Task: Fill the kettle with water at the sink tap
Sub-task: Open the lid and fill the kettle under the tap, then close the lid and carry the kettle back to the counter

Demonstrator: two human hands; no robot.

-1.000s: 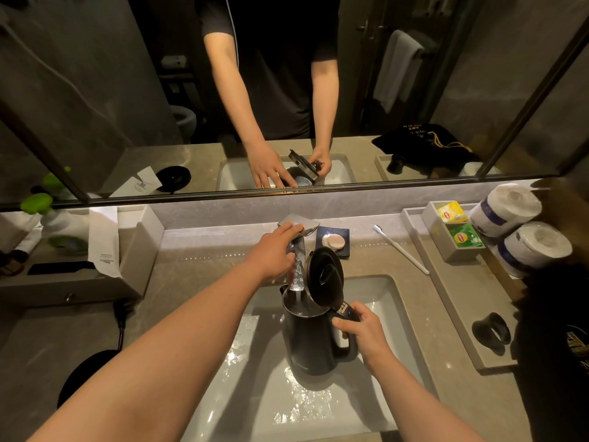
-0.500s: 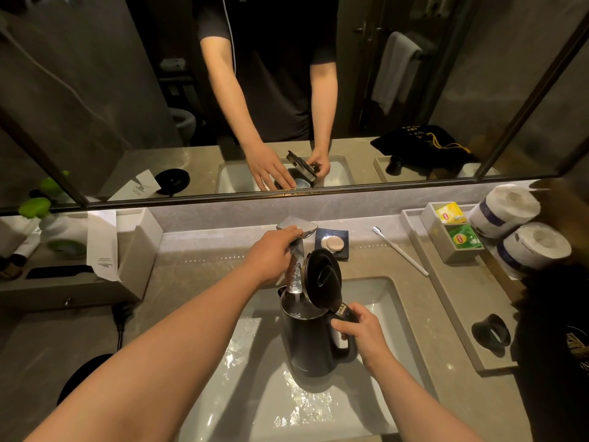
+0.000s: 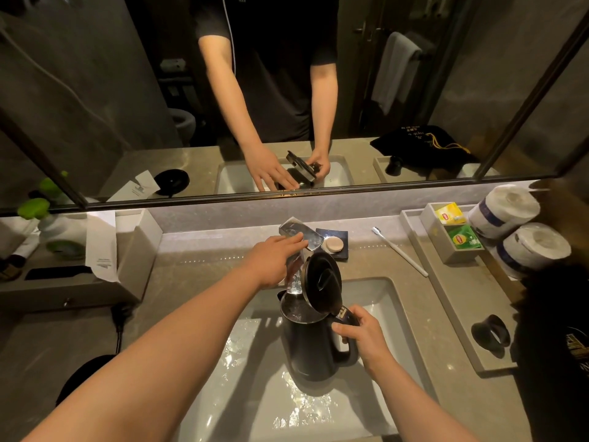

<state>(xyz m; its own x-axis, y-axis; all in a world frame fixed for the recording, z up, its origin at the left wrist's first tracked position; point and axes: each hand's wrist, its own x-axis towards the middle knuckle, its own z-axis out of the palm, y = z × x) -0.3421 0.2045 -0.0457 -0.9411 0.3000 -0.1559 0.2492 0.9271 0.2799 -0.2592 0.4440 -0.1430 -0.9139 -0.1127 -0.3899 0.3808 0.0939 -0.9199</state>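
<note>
A: Kettle (image 3: 310,346)?
B: Upright in sink (image 3: 322,413), lid (image 3: 322,279) flipped up, water (image 3: 294,279) from tap (image 3: 301,234) running in.
A: Hands?
B: Right hand (image 3: 363,338) gripping kettle handle; left hand (image 3: 271,260) w/ fingers flat on tap lever.

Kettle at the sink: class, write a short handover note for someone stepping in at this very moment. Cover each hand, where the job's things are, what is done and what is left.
Left hand: resting on the tap handle, fingers flat over it.
Right hand: gripping the kettle's handle, holding it in the sink basin.
Kettle: upright under the spout, lid swung open.
Done: lid open, tap running, water streaming into the kettle's mouth.
Left: the fill level cannot be read from here, so watch it, then shut the tap, close the lid and lift the kettle out.
</note>
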